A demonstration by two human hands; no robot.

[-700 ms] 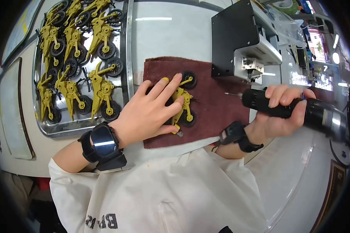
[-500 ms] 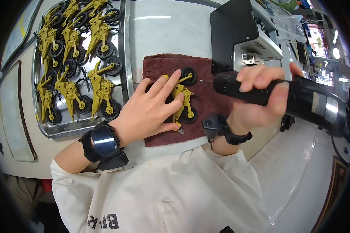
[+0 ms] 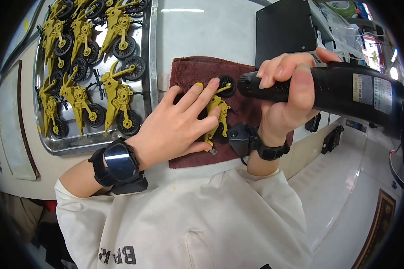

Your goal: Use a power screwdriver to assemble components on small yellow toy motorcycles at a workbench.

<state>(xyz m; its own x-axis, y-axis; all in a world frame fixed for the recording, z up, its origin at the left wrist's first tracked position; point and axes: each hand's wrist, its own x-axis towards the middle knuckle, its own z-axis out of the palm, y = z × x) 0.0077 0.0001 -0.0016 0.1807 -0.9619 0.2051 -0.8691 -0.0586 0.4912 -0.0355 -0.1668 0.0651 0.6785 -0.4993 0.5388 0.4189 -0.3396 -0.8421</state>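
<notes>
Right of the tray (image 3: 76, 148), the left hand (image 3: 177, 116), fingers spread, steadied a yellow model motorbike (image 3: 223, 110) on a maroon cloth (image 3: 188, 67), while the right hand (image 3: 289, 83), fingers clamped round a black power screwdriver (image 3: 341, 87), seemingly lined it up near the upper wheel (image 3: 229, 92), calling for true aim.

At the far right of the pale surface (image 3: 202, 33), a black box-shaped unit (image 3: 283, 33) is set. Beyond it, a crumpled clear plastic bag (image 3: 348, 42) is seen, with a bright light (image 3: 393, 73) caught farther right. At the left, a long pale panel (image 3: 14, 125) with a dark brown edge is laid, and a second panel (image 3: 24, 24) is partly shown at the far left. At the near right, a dark brown strip (image 3: 378, 224) is seen beside a glossy white area (image 3: 327, 197); whether that is floor cannot be told.
</notes>
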